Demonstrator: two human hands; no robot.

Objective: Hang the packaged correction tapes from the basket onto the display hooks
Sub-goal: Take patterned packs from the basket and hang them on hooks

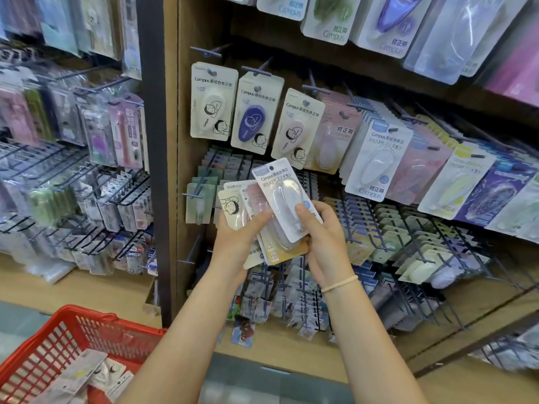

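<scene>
My left hand (242,234) holds a fanned stack of packaged correction tapes (233,205) in front of the display. My right hand (320,237) pinches the top white package (280,188) of that stack, thumb on its blister. Behind the hands, display hooks (262,68) on the brown board carry hanging correction tape cards, cream, purple and pink. One bare hook (205,51) sticks out at the upper left of the board. The red basket (96,325) stands at the lower left with a few flat packages (84,374) lying in it.
Wire racks of stationery (73,176) fill the left shelf unit. Rows of small hanging packs (408,237) stick out low on the right. More carded tapes (379,158) hang to the right and along the top row. A dark post (157,170) separates the two units.
</scene>
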